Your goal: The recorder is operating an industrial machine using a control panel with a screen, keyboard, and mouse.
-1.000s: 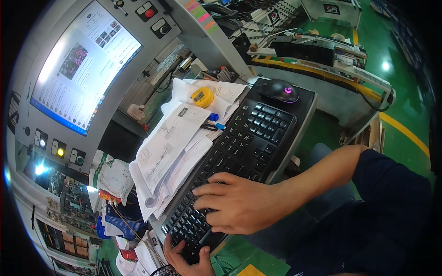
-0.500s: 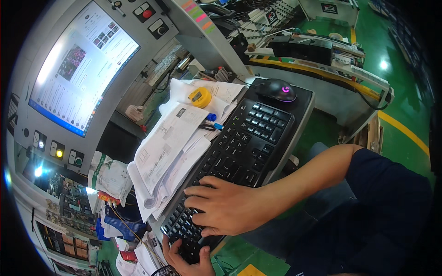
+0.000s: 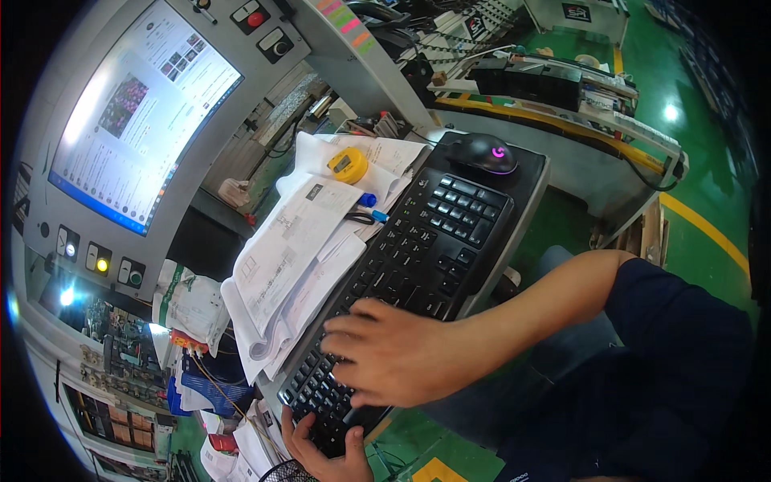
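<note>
Since a second ago, the right hand (image 3: 393, 353) has slid slightly over the keyboard (image 3: 401, 265) toward the papers (image 3: 301, 241), while the left hand (image 3: 329, 458) has stayed at the keyboard's end opposite the number pad. Palm down above the letter keys, the right hand is loosely open, fingers bent and a little apart, gripping nothing; whether its fingertips press keys, I cannot tell. The left hand is half open, thumb well apart from the fingers, holding nothing visible. Just beyond the keyboard's number-pad end sits a black mouse (image 3: 486, 155). Along the keyboard's far side lie the papers, with a yellow tape measure (image 3: 349, 165) on them; past these stands a lit screen (image 3: 144, 112).
</note>
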A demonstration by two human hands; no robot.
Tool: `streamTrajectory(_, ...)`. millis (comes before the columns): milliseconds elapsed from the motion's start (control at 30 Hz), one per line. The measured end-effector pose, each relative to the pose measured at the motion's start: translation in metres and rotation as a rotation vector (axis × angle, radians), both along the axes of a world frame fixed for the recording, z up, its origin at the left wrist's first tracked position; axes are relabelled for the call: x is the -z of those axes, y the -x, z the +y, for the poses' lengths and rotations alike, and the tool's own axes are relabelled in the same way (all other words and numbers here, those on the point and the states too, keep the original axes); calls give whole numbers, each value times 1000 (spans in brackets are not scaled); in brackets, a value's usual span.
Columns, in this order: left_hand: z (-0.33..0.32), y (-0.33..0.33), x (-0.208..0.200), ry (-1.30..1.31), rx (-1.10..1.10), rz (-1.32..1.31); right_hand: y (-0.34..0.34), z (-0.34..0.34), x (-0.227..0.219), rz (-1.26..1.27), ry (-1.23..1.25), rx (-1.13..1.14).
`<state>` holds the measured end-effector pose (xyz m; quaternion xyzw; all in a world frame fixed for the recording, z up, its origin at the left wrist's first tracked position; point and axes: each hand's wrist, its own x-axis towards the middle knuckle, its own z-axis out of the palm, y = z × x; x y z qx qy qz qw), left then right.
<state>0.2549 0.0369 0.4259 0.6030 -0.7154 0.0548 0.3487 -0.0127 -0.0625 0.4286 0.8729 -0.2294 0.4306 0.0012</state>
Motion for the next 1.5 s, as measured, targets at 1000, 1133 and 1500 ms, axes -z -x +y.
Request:
streamTrajectory(1000, -3, 4, -8, -34, 119, -106, -1, 12, 11, 127, -41, 4)
streamTrajectory(1133, -3, 3, -8, -20, 130, -99, 3, 11, 7, 72, -45, 17)
streamTrajectory(1500, -4, 5, -7, 0, 108, -113, 35, 0, 6, 35, 15, 170)
